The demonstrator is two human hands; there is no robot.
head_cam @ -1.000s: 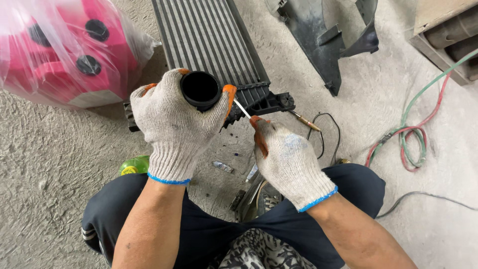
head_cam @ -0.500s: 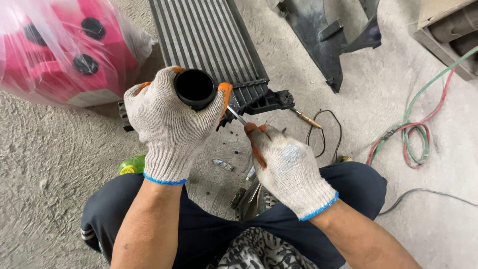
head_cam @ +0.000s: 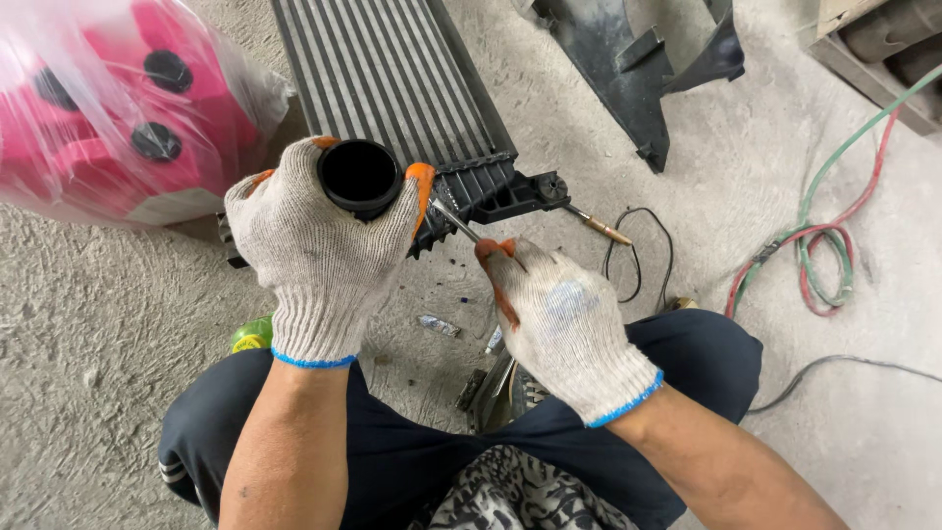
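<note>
Since 0.5 s ago our right hand [head_cam: 564, 329] shifts slightly nearer w/ its thin metal tool [head_cam: 454, 220], fingers clamped on it. Our left hand [head_cam: 319, 260] grips black pipe [head_cam: 358, 177], near end of finned radiator [head_cam: 392, 83].

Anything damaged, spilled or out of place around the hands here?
Nothing spilled or plainly broken. Left hand grips the black round port of the finned cooler; right hand holds a thin metal tool. Hoses lie loose.
</note>
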